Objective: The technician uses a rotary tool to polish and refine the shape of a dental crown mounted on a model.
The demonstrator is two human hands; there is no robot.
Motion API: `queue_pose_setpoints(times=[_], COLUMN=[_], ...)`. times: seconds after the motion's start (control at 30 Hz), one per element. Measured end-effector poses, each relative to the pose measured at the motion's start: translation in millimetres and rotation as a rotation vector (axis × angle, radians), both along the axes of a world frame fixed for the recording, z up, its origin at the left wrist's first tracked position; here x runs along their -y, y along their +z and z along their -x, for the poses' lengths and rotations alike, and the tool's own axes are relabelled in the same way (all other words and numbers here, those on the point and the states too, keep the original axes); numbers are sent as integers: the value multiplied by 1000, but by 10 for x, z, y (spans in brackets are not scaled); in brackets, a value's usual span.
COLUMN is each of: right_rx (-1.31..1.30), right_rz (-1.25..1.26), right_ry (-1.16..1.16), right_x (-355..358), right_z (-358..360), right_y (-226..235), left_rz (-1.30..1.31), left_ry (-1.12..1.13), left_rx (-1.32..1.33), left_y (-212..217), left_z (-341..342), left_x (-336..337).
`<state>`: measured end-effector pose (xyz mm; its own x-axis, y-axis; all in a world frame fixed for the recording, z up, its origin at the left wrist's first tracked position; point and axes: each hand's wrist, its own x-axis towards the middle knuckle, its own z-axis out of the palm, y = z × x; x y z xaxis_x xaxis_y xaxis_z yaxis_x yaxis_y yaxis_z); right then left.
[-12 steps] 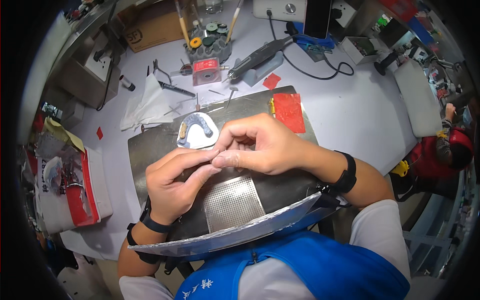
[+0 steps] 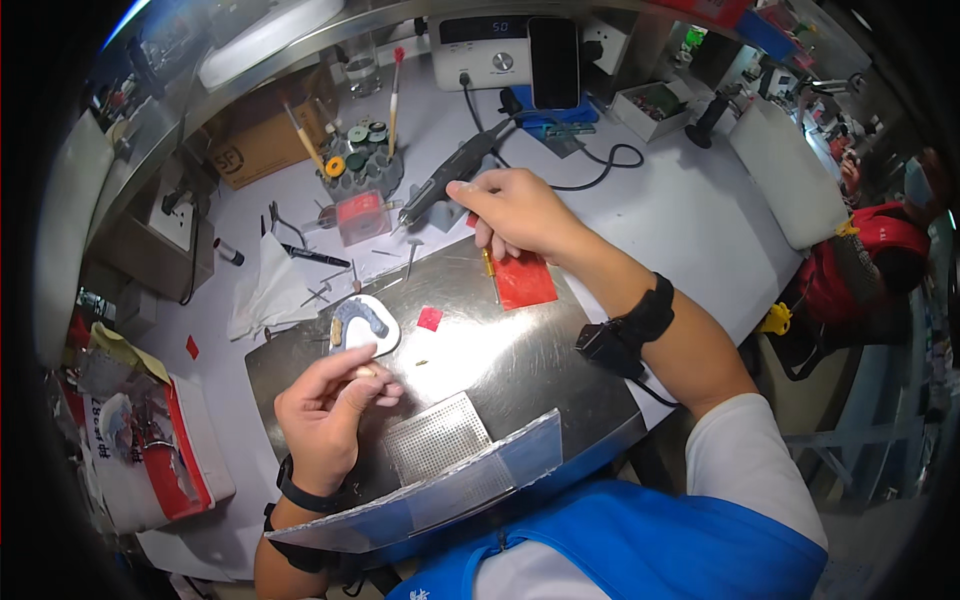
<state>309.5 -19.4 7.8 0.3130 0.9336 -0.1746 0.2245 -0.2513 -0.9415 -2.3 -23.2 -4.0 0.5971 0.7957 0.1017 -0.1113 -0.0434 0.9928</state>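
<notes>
Nearest: a perforated metal mesh plate [image 2: 437, 438] set in a dark metal work tray [image 2: 520, 350], behind a clear shield [image 2: 470, 480] at the tray's near edge.

Left hand [image 2: 330, 405]: above the tray's left part, grip narrow, fingertips pinched on a small pale piece [image 2: 364, 372]; what it is cannot be told.

Just beyond the left hand: white dental cast with a grey arch [image 2: 362, 325] lying on the tray's far left edge. Small red scrap [image 2: 429, 318] beside it.

Red square sheet [image 2: 524, 280]: on the tray's far side, below the right hand.

Right hand [image 2: 515, 212]: past the tray's far edge, grip closed on the rear end of a grey rotary handpiece [image 2: 448, 178], which lies over the white table [image 2: 690, 215], tip pointing left.

Farther: red block [image 2: 360, 215], round bur holder [image 2: 362, 165], white control box [image 2: 490, 50], dark phone [image 2: 553, 62].
</notes>
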Motion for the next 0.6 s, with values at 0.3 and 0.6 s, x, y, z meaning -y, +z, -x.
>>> queue_pose_setpoints(times=[0.3,0.6], right_rx=[-650,-218], right_rz=[-42,-799], right_ry=[-25,227], right_x=[-252,285], right_z=[55,391], right_y=[-159,191], left_rz=[21,-21], left_ry=[14,-35], left_rx=[57,69], left_y=[-71,-32], left_z=[-36,-14], left_x=[-19,-65])
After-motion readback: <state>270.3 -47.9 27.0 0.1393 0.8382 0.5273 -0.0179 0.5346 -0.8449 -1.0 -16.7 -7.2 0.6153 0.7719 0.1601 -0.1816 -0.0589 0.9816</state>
